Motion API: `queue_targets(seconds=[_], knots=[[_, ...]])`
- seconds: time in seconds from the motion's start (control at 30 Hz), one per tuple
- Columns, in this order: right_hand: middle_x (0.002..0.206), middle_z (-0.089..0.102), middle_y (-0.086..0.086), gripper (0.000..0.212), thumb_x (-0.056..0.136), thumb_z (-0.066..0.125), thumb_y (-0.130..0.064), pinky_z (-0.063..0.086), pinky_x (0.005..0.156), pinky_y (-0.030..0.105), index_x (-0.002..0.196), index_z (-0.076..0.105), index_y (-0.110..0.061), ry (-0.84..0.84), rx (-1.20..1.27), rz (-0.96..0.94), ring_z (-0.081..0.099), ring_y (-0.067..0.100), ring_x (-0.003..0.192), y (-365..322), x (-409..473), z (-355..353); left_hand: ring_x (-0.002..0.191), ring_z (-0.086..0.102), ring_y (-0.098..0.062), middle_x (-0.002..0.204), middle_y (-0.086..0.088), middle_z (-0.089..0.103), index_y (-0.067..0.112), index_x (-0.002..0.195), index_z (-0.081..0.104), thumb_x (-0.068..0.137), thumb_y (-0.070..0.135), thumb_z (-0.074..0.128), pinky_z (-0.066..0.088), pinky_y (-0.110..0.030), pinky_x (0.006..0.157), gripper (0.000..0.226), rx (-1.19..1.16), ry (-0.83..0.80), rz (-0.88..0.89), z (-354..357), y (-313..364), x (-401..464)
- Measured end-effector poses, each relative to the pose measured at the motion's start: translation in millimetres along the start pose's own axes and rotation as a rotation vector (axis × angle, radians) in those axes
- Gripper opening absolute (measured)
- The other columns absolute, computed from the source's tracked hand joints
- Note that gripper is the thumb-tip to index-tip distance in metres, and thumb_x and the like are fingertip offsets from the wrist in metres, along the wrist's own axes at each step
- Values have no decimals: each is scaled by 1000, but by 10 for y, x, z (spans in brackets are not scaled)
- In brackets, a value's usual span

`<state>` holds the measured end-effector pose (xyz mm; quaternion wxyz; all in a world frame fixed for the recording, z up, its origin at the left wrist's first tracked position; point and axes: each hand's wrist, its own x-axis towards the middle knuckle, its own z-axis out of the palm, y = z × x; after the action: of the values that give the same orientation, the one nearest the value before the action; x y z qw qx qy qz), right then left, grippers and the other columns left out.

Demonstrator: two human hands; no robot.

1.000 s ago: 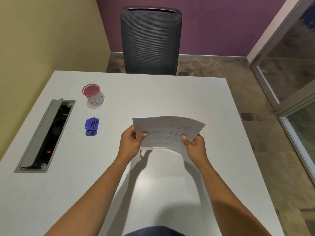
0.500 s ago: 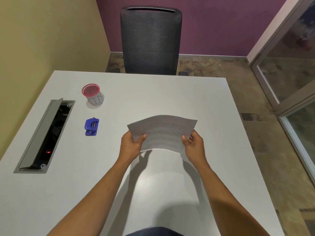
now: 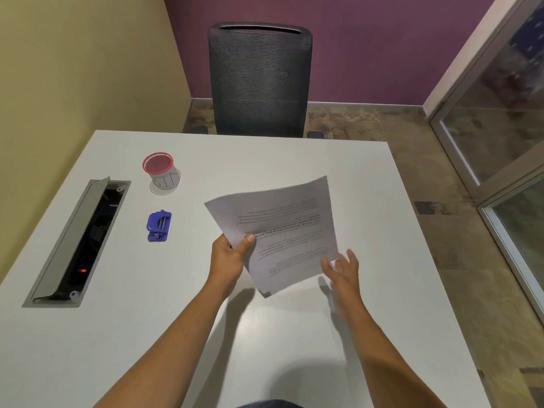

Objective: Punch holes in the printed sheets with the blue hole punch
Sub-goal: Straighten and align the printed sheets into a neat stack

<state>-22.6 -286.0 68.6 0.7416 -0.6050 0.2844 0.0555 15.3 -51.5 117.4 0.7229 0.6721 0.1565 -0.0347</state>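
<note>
My left hand (image 3: 228, 257) pinches the left edge of the printed sheets (image 3: 282, 231), thumb on top, and holds them tilted above the middle of the white table (image 3: 265, 160). Lines of text run across the paper. My right hand (image 3: 341, 267) hovers by the sheets' lower right corner with its fingers spread and blurred, holding nothing. The small blue hole punch (image 3: 159, 226) lies flat on the table to the left of my left hand, well apart from it.
A clear cup with a red mesh rim (image 3: 159, 169) stands behind the punch. An open grey cable tray (image 3: 79, 240) is sunk into the table's left side. A dark mesh chair (image 3: 260, 81) faces the far edge. Glass partitions (image 3: 500, 113) stand to the right.
My right hand has let go of the sheets and opened. The sheets, held by both hands before, have swung round and tilted in my left hand alone.
</note>
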Motion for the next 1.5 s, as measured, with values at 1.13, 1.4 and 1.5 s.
queue_targets(seconds=[1.13, 1.4, 1.5], knots=[[101, 69, -2, 26, 90, 61, 6, 54, 69, 11, 113, 60, -8, 12, -130, -228, 69, -6, 79, -333, 93, -76, 94, 69, -6, 104, 10, 72, 22, 108, 64, 86, 7, 70, 55, -28, 83, 28, 183, -55, 11, -477, -99, 196], [104, 69, -2, 25, 94, 58, -3, 56, 63, 16, 117, 60, -14, -21, -243, -138, 70, 5, 85, -126, 61, -64, 92, 66, -14, 98, 3, 70, 25, 98, 63, 85, 5, 70, 54, -30, 77, 24, 208, 33, 4, -419, -334, 74], [97, 68, -6, 22, 95, 57, -1, 59, 70, 17, 113, 61, -14, 20, -262, -144, 67, 0, 82, -163, 72, -21, 87, 64, -13, 93, 4, 67, 29, 91, 61, 85, 7, 70, 52, -31, 75, 24, 243, 70, 35, -402, -334, 89]])
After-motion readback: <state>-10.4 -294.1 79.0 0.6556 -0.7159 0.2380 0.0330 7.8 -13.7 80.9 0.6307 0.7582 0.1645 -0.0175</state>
